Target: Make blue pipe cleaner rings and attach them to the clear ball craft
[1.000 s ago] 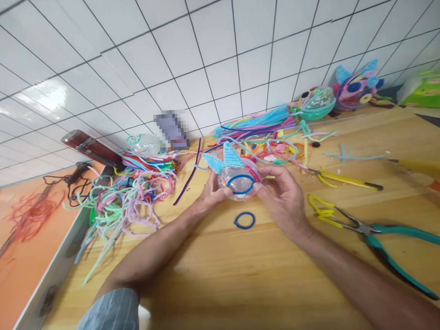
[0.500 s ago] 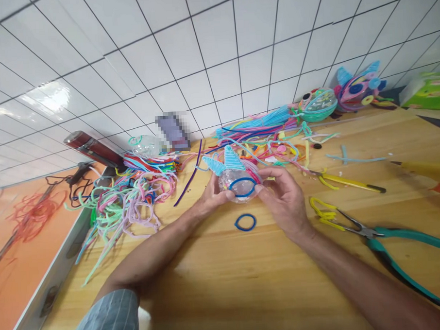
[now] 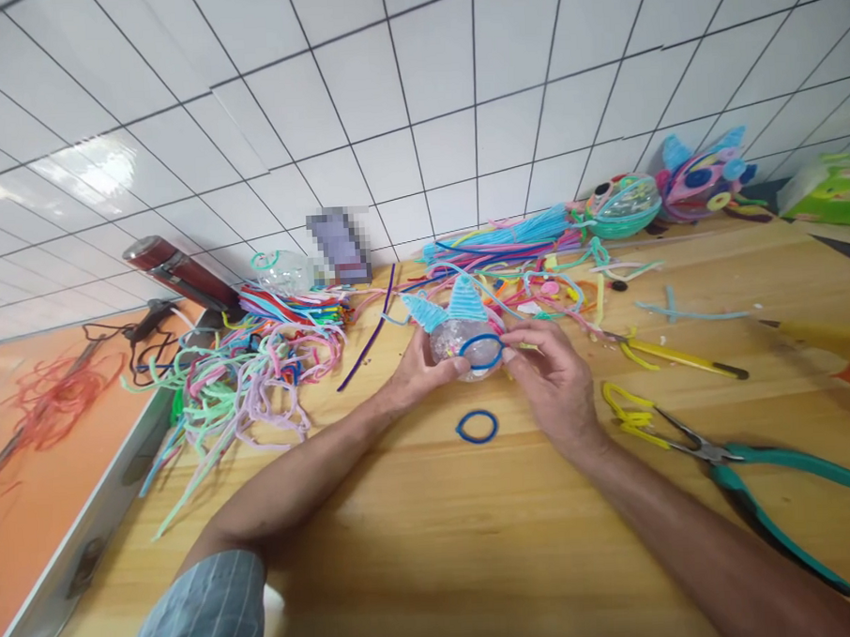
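My left hand [image 3: 414, 373] cups the left side of a clear plastic ball [image 3: 455, 343] with two light-blue pipe-cleaner ears [image 3: 447, 304]. My right hand [image 3: 555, 377] pinches a blue pipe-cleaner ring [image 3: 481, 352] against the ball's front. Both hands hover just above the wooden table [image 3: 434, 534]. A second blue ring [image 3: 477, 426] lies flat on the table right below the ball.
A tangle of coloured pipe cleaners [image 3: 251, 373] sprawls at the left, and more pipe-cleaner strands [image 3: 521, 258] lie behind the ball. Teal-handled pliers [image 3: 748, 469] and a yellow pipe-cleaner piece [image 3: 626, 411] lie at the right. Two finished ball figures [image 3: 665, 191] stand by the tiled wall. A dark red cylinder [image 3: 176, 273] lies at the back left.
The blue ring on the ball has shifted right and now looks smaller, pinched by my right fingertips. The ball turned slightly. The view drifted a little.
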Demonstrator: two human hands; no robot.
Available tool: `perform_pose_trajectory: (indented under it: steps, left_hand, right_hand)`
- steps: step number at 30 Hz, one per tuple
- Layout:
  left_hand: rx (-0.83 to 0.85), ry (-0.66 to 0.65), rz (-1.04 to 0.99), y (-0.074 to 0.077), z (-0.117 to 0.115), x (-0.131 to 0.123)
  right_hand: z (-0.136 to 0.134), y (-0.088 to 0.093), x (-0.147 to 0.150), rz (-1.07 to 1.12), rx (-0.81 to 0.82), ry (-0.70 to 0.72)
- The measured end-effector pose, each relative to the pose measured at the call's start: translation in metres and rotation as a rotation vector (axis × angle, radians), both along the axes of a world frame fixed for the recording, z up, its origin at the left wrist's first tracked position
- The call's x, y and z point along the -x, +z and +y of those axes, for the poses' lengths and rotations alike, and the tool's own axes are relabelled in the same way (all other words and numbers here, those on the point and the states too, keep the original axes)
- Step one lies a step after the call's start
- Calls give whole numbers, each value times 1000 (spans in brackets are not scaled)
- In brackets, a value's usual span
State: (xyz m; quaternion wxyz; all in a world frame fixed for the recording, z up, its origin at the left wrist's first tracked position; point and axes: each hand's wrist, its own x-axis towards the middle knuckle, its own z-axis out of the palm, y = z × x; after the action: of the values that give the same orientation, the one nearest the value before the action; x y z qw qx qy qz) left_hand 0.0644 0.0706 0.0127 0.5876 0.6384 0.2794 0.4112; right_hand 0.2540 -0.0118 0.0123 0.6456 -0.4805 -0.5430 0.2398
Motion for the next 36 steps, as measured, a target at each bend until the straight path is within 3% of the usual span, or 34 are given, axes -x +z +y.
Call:
perform_pose_trajectory:
  steps: [15, 22, 36]
  left_hand:
    - [58, -8, -44, 5, -6, -7]
    - [28, 36, -57, 1, -6, -6]
    - [22, 17, -58, 7, -8, -10]
  right_hand:
    - [-5, 0, -1, -179, -45, -83]
    - [-5, 1, -1, -332, -159, -152]
    - [-3, -1, -4, -429, -220, -229]
